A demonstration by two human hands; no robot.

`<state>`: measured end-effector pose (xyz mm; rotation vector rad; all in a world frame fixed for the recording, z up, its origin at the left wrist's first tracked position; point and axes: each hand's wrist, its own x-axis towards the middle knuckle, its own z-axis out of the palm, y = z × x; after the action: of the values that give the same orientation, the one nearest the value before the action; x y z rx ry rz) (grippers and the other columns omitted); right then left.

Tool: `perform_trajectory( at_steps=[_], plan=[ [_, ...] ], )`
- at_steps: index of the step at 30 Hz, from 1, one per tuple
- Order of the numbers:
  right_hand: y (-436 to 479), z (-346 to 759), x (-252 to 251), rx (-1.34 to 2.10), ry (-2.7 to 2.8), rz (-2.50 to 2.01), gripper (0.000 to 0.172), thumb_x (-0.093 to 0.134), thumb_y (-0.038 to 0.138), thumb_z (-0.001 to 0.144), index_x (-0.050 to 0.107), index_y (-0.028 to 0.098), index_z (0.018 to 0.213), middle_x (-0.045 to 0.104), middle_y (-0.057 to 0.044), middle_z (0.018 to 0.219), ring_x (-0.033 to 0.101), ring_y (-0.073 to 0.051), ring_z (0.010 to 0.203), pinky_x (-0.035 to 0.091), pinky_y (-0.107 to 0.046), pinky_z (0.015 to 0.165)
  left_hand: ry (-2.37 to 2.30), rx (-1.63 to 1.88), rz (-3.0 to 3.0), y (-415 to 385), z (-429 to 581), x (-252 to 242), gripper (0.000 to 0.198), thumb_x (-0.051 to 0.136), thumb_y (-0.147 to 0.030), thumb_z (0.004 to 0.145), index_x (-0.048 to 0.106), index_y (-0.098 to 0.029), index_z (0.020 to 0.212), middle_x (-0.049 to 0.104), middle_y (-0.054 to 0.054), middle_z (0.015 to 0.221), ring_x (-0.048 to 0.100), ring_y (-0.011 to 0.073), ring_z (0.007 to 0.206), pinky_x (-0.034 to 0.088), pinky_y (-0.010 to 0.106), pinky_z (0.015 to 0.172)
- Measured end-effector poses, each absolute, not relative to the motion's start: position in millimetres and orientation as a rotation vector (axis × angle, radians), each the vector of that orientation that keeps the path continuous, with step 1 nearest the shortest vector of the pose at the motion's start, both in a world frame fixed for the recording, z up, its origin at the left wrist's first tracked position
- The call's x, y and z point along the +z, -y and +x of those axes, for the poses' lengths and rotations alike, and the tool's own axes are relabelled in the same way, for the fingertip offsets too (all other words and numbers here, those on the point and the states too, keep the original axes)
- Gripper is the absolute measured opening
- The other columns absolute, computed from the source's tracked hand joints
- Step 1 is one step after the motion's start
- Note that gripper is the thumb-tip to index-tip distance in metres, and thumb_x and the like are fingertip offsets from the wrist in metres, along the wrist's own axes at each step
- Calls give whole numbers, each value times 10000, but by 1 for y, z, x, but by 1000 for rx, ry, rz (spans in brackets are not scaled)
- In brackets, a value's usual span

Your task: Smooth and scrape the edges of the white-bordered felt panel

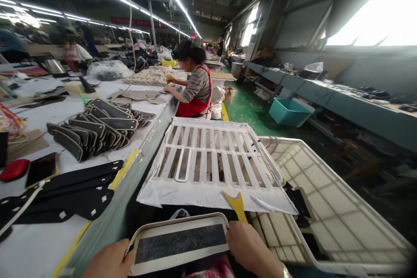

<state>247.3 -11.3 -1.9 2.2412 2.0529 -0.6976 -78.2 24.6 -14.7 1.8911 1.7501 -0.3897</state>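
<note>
My left hand [109, 260] and my right hand [249, 247] grip opposite ends of a rounded rectangular panel [180, 243], which has a cream border around a dark grey felt centre. Its lower edge runs out of view. A yellow plastic scraper [237, 206] rises from just above my right hand, though I cannot tell if those fingers hold it. Beyond the panel lies a white slotted frame [208, 160] on a white plastic sheet [208, 193], apart from both hands.
A white lattice crate [329, 195] stands to my right. On the long table at left lie stacks of black cream-edged pieces [94, 132] and flat black panels [61, 200]. A co-worker [197, 91] in a striped sleeve and red apron works beyond. A teal tub [289, 112] sits on the green floor.
</note>
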Motion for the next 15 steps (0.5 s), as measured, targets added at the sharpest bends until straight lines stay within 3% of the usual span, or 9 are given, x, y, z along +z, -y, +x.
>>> perform_trajectory(
  at_steps=[5, 10, 12, 15],
  plan=[
    [8, 248, -20, -622, -2109, 1950, 265, 382, 88, 778, 645, 112, 756, 687, -181, 807, 663, -319, 781, 477, -386, 656, -1741, -26, 1704, -16, -79, 2, 470, 201, -419, 928, 546, -190, 704, 682, 126, 790, 655, 265, 801, 462, 325, 653],
    [5, 251, -37, -812, -2073, 2063, 338, 276, 216, 903, 590, 172, 786, 688, -143, 833, 662, -290, 817, 486, -412, 724, -1665, 287, 1196, -11, -96, -8, 577, 204, -607, 895, 549, -183, 710, 620, 58, 634, 647, 217, 575, 490, 273, 474],
    [5, 252, -42, -797, -2053, 2118, 358, 275, 307, 926, 581, 174, 800, 687, -150, 831, 661, -305, 837, 484, -429, 740, -1669, 266, 1234, -12, -95, -9, 575, 210, -597, 902, 556, -177, 715, 622, 60, 633, 647, 217, 569, 484, 270, 469],
    [5, 255, -46, -759, -2081, 2021, 347, 270, 243, 912, 593, 150, 828, 682, -177, 843, 662, -320, 820, 477, -440, 728, -1791, 18, 1631, -16, -84, -4, 467, 255, -414, 937, 583, -165, 718, 669, 97, 718, 659, 225, 661, 465, 281, 570]
  ],
)
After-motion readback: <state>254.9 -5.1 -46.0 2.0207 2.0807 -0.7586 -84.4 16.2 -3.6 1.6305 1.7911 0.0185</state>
